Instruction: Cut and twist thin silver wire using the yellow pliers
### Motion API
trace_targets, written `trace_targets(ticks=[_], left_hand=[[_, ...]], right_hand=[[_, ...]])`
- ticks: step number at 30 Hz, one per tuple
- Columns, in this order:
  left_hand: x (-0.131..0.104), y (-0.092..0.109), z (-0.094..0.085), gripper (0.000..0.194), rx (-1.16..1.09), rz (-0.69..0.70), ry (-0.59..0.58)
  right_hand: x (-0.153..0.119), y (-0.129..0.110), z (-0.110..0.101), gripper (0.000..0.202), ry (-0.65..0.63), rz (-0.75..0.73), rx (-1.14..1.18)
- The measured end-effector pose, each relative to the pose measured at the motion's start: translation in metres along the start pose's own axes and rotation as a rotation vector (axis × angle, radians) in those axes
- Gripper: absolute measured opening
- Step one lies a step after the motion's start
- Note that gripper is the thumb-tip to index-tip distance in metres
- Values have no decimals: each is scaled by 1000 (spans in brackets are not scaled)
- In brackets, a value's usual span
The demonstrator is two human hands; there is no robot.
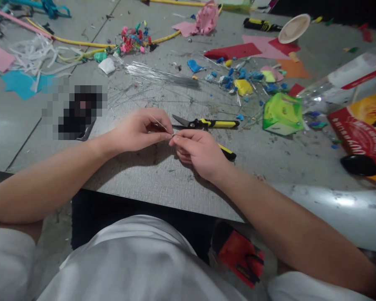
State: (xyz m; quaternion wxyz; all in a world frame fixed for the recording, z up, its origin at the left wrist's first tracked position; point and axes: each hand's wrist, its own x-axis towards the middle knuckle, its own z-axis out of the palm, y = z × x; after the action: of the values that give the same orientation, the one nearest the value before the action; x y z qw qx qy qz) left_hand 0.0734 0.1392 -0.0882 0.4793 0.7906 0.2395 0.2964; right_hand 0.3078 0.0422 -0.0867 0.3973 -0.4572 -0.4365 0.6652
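My left hand [141,130] and my right hand [202,151] meet fingertip to fingertip above the grey table [138,171]. Between them is a thin metal wire [158,123], which slants up and left past my left fingers. Both hands pinch it near its lower end; anything smaller at the fingertips is hidden. Just behind my right hand lie shears [219,124] with yellow and black handles, blades spread and partly covered by the hand. Farther back rests a bundle of straight thin wires [159,76], some scattered loose.
A pixelated dark phone-like object [81,110] lies to the left. Blue and yellow scraps [232,79] are strewn behind a green packet [282,113]. To the right are a clear bottle [329,85], a red-yellow package [360,129] and a black mouse-shaped object [359,164].
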Motion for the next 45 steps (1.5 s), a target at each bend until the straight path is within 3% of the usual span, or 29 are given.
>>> trace_targets(ticks=[8,18,25,32,36,40,45], left_hand=[[-1,0,4,27,-25,-2,-16],[-4,-1,14,28,-27,-93,106],[2,3,13,33,-176,-123,57],[-2,3,12,35,-165,-128,56],[-4,2,12,31,-261,-122,13],[-4,3,15,34,-383,-224,15],[-3,1,21,33,-536,-297,3]], right_hand=[[2,7,1,27,16,-62,-91],[3,13,5,27,56,-96,-152],[9,11,-6,35,140,-179,-251],[14,11,-18,45,179,-289,-299],[19,13,-26,53,156,-365,-273],[21,11,-32,59,174,-439,-314],[18,6,-31,53,148,-481,-403]])
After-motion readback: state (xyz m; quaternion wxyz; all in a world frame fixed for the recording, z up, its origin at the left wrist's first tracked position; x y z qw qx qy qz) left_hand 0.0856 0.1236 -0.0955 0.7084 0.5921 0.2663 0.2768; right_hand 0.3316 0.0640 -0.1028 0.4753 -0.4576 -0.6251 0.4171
